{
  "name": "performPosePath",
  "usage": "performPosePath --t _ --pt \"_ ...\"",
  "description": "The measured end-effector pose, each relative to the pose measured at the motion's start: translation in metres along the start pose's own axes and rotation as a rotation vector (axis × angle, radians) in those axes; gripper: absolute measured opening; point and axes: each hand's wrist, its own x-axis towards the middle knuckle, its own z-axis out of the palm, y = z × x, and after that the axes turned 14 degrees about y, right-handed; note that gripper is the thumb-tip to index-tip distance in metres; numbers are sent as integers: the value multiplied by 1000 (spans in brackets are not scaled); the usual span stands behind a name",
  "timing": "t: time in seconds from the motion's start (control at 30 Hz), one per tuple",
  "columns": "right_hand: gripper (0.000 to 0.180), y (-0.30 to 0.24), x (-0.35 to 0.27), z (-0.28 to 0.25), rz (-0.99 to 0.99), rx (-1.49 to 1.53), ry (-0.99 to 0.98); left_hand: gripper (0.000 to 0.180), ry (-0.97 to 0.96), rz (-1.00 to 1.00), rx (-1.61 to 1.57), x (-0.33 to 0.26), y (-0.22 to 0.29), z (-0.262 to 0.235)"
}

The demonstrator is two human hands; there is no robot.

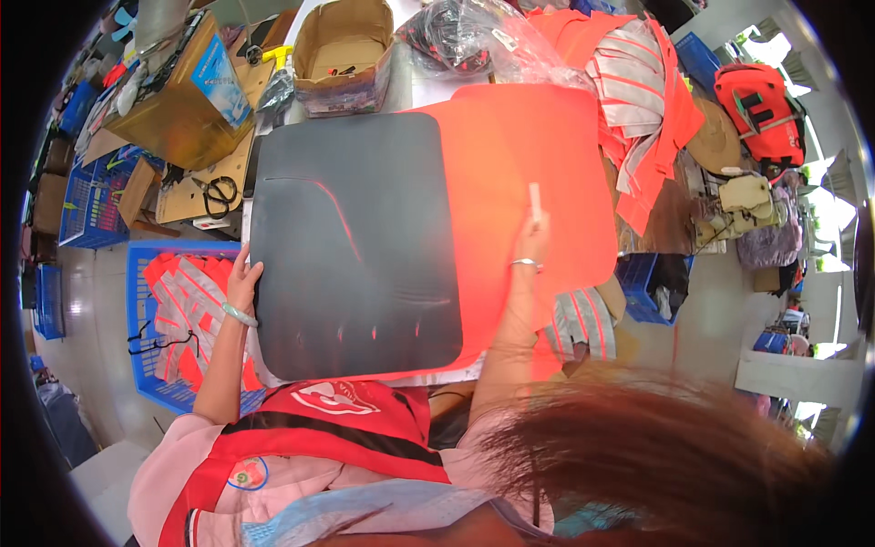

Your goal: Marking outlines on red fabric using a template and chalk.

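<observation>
A dark grey template sheet [365, 210] with rounded corners, a curved slit and several short slits lies flat over bright orange fabric [547, 137]. Orange shows through the slits. At the sheet's left edge, my left hand [242, 284] grips the border with its thumb and fingers. My right hand [532, 239], over the orange fabric right of the sheet, is closed round a short white stick [535, 197] that looks like chalk, pointing away from me. Hidden under the sheet is the left part of the fabric.
A blue basket [141, 356] of orange vests with grey strips stands at left. Black scissors [217, 193] lie beyond it. A cardboard box [342, 55] and a clear plastic bag [465, 36] sit at the back; more orange vests [638, 82] are heaped at back right.
</observation>
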Motion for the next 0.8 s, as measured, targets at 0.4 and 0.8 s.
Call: performPosePath --t 0.4,0.8 --pt "23 123 218 6 -177 -618 165 52 176 56 195 -10 -25 25" --pt "22 159 231 15 -196 -614 126 51 208 144 240 -17 -21 42"
